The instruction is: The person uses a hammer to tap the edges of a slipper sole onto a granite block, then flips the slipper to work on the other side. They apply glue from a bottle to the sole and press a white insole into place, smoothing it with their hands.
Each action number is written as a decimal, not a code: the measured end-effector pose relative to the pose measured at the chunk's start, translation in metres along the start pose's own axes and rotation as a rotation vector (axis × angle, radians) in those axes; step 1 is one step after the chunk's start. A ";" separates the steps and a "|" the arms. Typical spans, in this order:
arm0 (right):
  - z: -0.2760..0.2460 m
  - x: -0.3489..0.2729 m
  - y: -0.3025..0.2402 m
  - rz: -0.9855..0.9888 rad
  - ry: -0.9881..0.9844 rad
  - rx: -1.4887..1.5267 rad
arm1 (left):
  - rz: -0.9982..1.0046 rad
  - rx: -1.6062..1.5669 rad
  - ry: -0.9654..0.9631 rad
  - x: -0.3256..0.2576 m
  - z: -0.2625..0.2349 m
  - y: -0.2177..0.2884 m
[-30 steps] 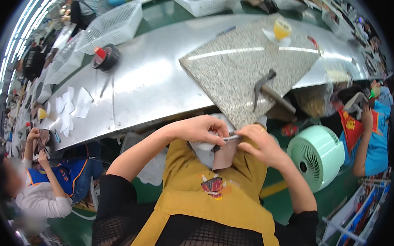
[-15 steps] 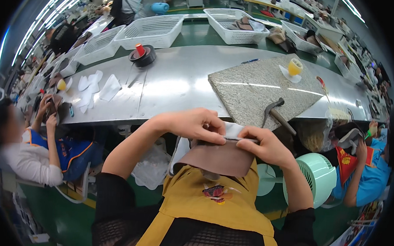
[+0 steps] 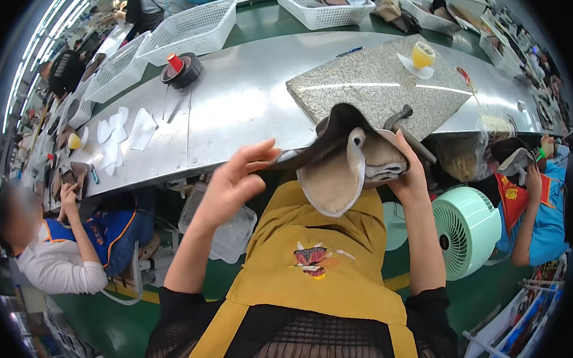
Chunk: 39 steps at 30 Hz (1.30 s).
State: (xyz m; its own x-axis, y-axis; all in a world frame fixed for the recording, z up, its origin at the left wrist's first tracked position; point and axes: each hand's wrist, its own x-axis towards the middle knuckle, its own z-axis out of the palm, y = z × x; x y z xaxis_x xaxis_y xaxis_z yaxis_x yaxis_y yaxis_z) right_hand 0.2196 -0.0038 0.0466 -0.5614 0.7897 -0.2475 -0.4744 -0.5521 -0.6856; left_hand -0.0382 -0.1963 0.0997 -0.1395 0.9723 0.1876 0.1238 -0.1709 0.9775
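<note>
A dark brown shoe upper [image 3: 330,174] with beige fleecy lining and a pale-edged tongue hangs in front of my apron, its inside turned toward me. My right hand [image 3: 411,175] grips its right side, with the thumb near the top of the folded lining. On the left, my left hand [image 3: 238,177] has its fingers apart, the tips right by the upper's dark outer edge; whether they touch it I cannot tell. Behind the upper, a hammer [image 3: 417,146] rests at the near edge of a speckled stone slab [image 3: 367,77], its head partly showing.
On the metal bench [image 3: 239,81] are a yellow pot [image 3: 423,55] on white paper, a black round holder [image 3: 183,75] with a red top, and white cut pieces [image 3: 143,129]. White baskets [image 3: 197,31] line the far side. A green fan [image 3: 466,231] stands right; co-workers sit both sides.
My hands have moved apart and the upper has been turned over, so its lining now shows. My left hand has come off the folded edge. The whole view has shifted, with the bench higher in it.
</note>
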 end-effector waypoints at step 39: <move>-0.018 -0.006 0.052 0.128 0.001 0.331 | -0.342 -0.112 0.009 0.148 -0.030 -0.066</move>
State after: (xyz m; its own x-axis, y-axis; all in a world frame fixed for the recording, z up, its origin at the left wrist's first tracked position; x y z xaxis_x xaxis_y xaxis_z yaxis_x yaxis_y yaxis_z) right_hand 0.2107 -0.0321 0.0001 -0.6302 0.7085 -0.3176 -0.5943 -0.7034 -0.3899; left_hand -0.0970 -0.0456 0.0656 -0.1625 0.9750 -0.1515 -0.0399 0.1469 0.9883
